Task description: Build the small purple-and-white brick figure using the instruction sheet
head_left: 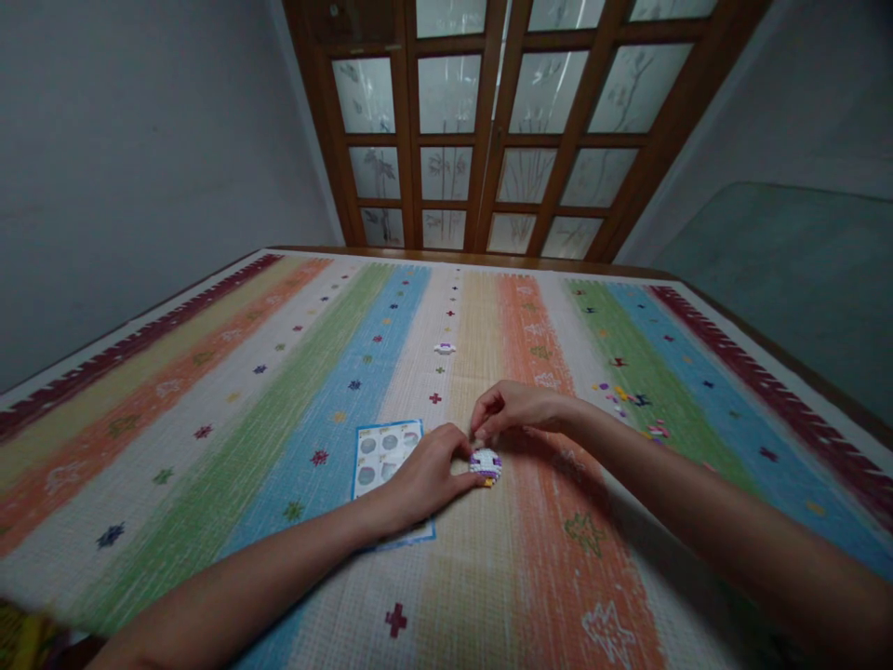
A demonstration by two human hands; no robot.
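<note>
A small round model of tiny building bricks (486, 462), white with purple and a bit of yellow, sits low over the cloth in the middle. My left hand (436, 470) grips it at its left edge between thumb and fingers. At its far edge, my right hand (520, 408) is closed in a pinch; whatever lies between its fingertips is too small to make out. Partly under my left hand and wrist lies a blue-edged instruction sheet (368, 456) with round step pictures.
A small white and purple brick piece (445, 349) lies farther up the cloth. Loose coloured bricks (618, 398) are scattered at the right, with pink and white ones (656, 431) nearer. The striped tablecloth (279, 465) covers the table; a glazed wooden door (481, 140) stands behind.
</note>
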